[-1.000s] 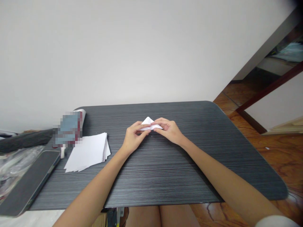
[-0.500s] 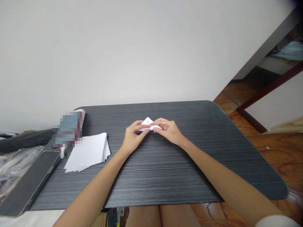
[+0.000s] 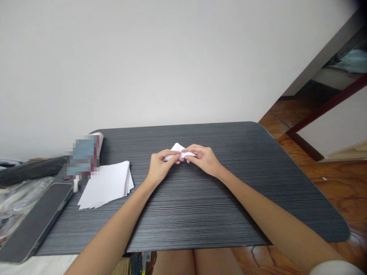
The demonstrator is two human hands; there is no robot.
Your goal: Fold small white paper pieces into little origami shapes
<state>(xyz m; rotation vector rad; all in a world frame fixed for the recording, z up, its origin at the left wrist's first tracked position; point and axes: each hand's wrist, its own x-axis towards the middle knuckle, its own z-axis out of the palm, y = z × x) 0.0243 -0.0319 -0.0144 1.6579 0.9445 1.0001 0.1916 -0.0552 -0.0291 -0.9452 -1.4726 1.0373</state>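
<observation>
A small piece of folded white paper point(image 3: 177, 147) is held between my hands over the middle of the dark table. Its peak points away from me, and a pointed flap sticks out on either side. My left hand point(image 3: 161, 164) pinches its left part, thumb on the near face and fingers behind. On the right part, my right hand point(image 3: 203, 157) is closed with the thumb in front and the fingers curled over the flap. The fingertips of both hands nearly meet at the paper's centre and hide some of the folds.
To the left lies a stack of white paper sheets point(image 3: 106, 183), with a blurred-out blue and red item point(image 3: 83, 156) behind it. A dark flat tray-like panel point(image 3: 37, 221) overlaps the table's left edge. Behind the dark table point(image 3: 218, 217) rises a white wall point(image 3: 172, 68).
My left thumb has moved up onto the folded paper, and the left fingertips now show beneath it. The paper has tilted and shifted slightly left. My right hand is nearly still.
</observation>
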